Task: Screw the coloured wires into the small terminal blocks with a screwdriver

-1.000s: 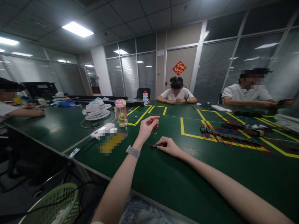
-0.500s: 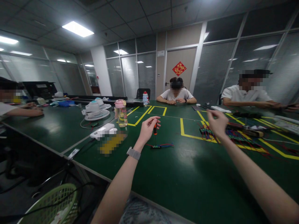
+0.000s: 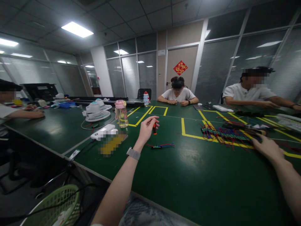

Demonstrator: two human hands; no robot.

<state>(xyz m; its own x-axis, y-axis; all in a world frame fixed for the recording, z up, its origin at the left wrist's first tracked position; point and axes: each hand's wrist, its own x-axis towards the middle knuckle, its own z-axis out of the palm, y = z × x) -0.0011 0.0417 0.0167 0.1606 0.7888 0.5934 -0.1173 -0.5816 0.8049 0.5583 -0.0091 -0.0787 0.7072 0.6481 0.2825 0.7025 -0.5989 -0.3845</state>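
My left hand [image 3: 148,127] is closed round a screwdriver [image 3: 154,129] with an orange and black handle. Its thin shaft points down at a small green circuit board [image 3: 156,147], which lies on the table with red and blue wires at its ends. On the right, my right hand [image 3: 269,150] is low over the table with its fingers apart. Its fingertips are beside a row of wired circuit boards [image 3: 231,133] and close to some dark tools behind them. Whether the fingertips touch anything there is hard to see.
Yellow tape [image 3: 183,127] marks areas on the green table [image 3: 183,179]. Left of my left hand are a pink-lidded bottle [image 3: 121,114], a white power bank [image 3: 104,131] and white fans [image 3: 97,111]. A green basket [image 3: 54,204] stands below the edge. Other people sit around the table.
My right hand has moved right and down, from raised with pinched fingers to beside the boards. My left hand and the screwdriver have shifted only slightly.
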